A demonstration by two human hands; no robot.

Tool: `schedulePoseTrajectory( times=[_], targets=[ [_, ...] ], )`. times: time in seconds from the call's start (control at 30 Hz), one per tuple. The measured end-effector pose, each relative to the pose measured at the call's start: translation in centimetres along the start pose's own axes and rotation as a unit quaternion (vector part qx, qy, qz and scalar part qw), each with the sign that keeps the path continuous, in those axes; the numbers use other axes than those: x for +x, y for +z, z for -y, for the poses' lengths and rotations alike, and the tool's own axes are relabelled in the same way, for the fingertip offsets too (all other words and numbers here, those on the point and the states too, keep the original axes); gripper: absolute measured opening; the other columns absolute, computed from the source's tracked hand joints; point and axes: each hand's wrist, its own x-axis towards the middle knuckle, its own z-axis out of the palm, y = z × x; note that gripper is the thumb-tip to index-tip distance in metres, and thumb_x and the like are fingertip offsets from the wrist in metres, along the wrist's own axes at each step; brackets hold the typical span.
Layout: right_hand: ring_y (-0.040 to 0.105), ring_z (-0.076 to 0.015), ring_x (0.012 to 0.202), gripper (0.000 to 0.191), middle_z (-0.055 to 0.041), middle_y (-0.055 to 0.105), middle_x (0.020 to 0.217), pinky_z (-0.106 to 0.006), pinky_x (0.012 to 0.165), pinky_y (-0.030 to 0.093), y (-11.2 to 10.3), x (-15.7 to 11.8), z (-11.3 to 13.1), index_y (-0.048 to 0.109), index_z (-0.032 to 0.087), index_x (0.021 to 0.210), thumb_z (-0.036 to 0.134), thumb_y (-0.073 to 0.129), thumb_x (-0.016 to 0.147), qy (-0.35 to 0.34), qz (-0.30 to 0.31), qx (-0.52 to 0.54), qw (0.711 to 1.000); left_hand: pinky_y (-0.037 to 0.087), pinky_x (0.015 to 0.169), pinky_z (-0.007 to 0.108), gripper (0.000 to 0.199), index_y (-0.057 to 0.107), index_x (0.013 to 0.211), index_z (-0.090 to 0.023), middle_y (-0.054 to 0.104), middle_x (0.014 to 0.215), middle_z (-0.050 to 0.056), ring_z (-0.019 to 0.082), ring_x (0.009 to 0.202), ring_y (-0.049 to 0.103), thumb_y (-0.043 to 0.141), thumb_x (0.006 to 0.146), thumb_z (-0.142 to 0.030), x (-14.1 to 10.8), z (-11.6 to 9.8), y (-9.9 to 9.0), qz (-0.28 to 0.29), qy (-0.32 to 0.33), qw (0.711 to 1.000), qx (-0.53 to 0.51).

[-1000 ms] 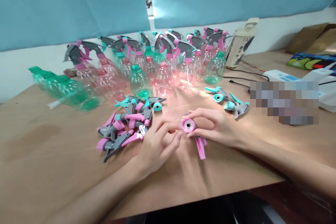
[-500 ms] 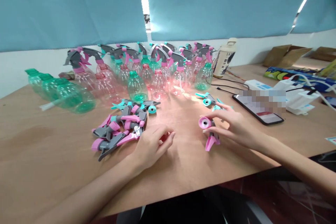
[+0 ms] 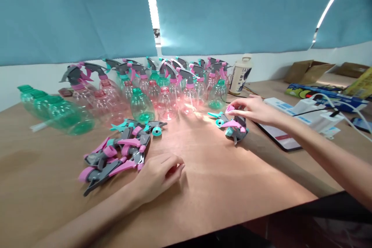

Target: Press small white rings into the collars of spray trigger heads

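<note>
Resting on the table, my left hand (image 3: 162, 174) has its fingers curled together, and whether anything is inside is hidden. It is just right of a pile of pink, grey and teal spray heads (image 3: 119, 151). My right hand (image 3: 251, 109) grips a pink and grey spray head (image 3: 238, 123) by its pink collar. That head lies over teal and grey spray heads (image 3: 220, 123) at the right. Behind stand clear pink and green bottles; an open green bottle (image 3: 142, 104) and an open pink bottle (image 3: 167, 104) are in front, and several others carry spray heads.
Green bottles (image 3: 58, 110) lean together at the left. At the right are a phone (image 3: 280, 137), a white power strip (image 3: 290, 110) with chargers and cables, a cream bottle (image 3: 240, 75) and an opened cardboard box (image 3: 308, 71). The table's front edge runs below my hands.
My right hand has moved away from me with the pink spray head, bringing it over the teal heads. My left hand stays curled beside the pile. The camera view has shifted slightly.
</note>
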Motion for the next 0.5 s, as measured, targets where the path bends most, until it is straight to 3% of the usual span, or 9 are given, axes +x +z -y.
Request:
schedulePoseTrajectory(
  times=[0.1, 0.2, 0.37, 0.5],
  targets=[
    [0.062, -0.0262, 0.092, 0.046, -0.0049, 0.071, 0.093, -0.04, 0.09, 0.034, -0.2, 2.2, -1.1, 0.067, 0.022, 0.092, 0.063, 0.049, 0.08, -0.022, 0.091, -0.037, 0.995, 0.04, 0.054, 0.019, 0.012, 0.057, 0.082, -0.016, 0.056, 0.065, -0.001, 0.009, 0.056, 0.052, 0.047, 0.088, -0.014, 0.6, 0.0, 0.2, 0.014, -0.001, 1.0, 0.007],
    [0.063, -0.0257, 0.092, 0.046, -0.0033, 0.071, 0.094, -0.038, 0.089, 0.034, 0.3, 3.4, -1.2, 0.068, 0.025, 0.096, 0.064, 0.053, 0.076, -0.023, 0.129, -0.039, 0.991, 0.04, 0.053, 0.019, 0.013, 0.057, 0.083, -0.016, 0.056, 0.064, -0.001, 0.01, 0.055, 0.051, 0.046, 0.089, -0.015, 1.0, 0.0, 0.4, 0.006, 0.013, 1.0, 0.024],
    [0.059, -0.0282, 0.104, 0.051, -0.0068, 0.069, 0.107, -0.042, 0.098, 0.026, 1.6, 3.5, 0.1, 0.064, 0.023, 0.106, 0.064, 0.049, 0.079, -0.014, 0.119, -0.061, 0.991, 0.039, 0.053, 0.02, 0.014, 0.056, 0.081, -0.015, 0.056, 0.061, -0.001, 0.01, 0.054, 0.05, 0.045, 0.09, -0.016, 0.8, -0.1, 0.3, -0.009, 0.018, 0.999, 0.05],
    [0.059, -0.029, 0.104, 0.048, -0.0082, 0.069, 0.109, -0.048, 0.1, 0.021, 2.1, 3.3, 0.6, 0.062, 0.023, 0.107, 0.061, 0.045, 0.083, -0.009, 0.108, -0.087, 0.99, 0.039, 0.054, 0.022, 0.013, 0.057, 0.08, -0.015, 0.057, 0.062, 0.0, 0.011, 0.056, 0.05, 0.047, 0.088, -0.014, 0.0, -0.3, -1.1, -0.017, 0.036, 0.996, 0.076]
  ],
)
